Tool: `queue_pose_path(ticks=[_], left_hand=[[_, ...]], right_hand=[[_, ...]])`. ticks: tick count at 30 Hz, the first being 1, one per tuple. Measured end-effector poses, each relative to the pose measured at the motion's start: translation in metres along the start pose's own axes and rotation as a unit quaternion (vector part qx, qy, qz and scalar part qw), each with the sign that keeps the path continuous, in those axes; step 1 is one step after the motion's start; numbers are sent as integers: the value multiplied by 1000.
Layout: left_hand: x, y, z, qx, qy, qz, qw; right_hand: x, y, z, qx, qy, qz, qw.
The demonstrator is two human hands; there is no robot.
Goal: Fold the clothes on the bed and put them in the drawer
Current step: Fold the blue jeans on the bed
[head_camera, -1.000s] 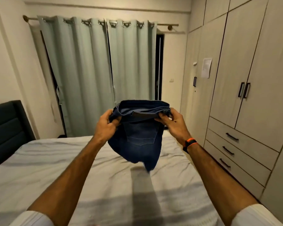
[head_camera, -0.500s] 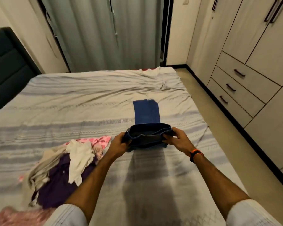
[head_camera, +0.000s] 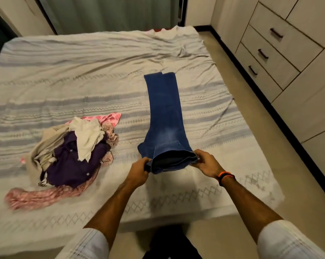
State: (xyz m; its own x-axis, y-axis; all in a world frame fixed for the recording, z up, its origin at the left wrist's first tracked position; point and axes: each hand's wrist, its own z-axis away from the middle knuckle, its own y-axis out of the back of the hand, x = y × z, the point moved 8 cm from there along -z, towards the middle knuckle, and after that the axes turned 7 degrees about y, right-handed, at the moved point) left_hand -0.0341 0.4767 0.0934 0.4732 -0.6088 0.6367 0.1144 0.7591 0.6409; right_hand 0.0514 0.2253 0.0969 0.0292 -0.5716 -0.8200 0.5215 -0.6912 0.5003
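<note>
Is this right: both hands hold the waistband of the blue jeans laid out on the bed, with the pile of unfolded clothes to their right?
Not quite. The head view shows the pile of clothes to the left of the jeans, not the right. Both the left hand and right hand do hold the waistband on the bed.

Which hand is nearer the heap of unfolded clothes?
Left. The left hand grips the blue denim jeans' waistband just right of the heap of unfolded clothes; the right hand grips the waistband's far side.

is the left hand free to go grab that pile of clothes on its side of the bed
Probably not yet: the left hand grips the waistband of the jeans, as does the right hand. The pile of clothes lies unobstructed to its left, so it likely could after letting go.
</note>
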Motion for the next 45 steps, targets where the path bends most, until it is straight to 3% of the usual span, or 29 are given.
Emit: queue_pose_path(ticks=[6,17,21,27,32,45], left_hand=[[-49,-61,19,-40,17,-25,999],[-122,-172,19,-130,-9,-175,976],[-135,-197,29,-185,-10,-233,955],[-128,-205,47,-207,-15,-319,925],[-127,-205,39,-206,22,-291,934],[-67,-136,55,-142,119,-107,977]], right_hand=[[53,-48,34,-10,-29,67,997],[161,-109,49,5,-40,99,994],[185,-128,59,-73,-68,149,984],[192,-145,73,-190,-92,203,956],[189,-146,68,-224,-104,210,946],[92,-81,74,-91,-101,142,980]])
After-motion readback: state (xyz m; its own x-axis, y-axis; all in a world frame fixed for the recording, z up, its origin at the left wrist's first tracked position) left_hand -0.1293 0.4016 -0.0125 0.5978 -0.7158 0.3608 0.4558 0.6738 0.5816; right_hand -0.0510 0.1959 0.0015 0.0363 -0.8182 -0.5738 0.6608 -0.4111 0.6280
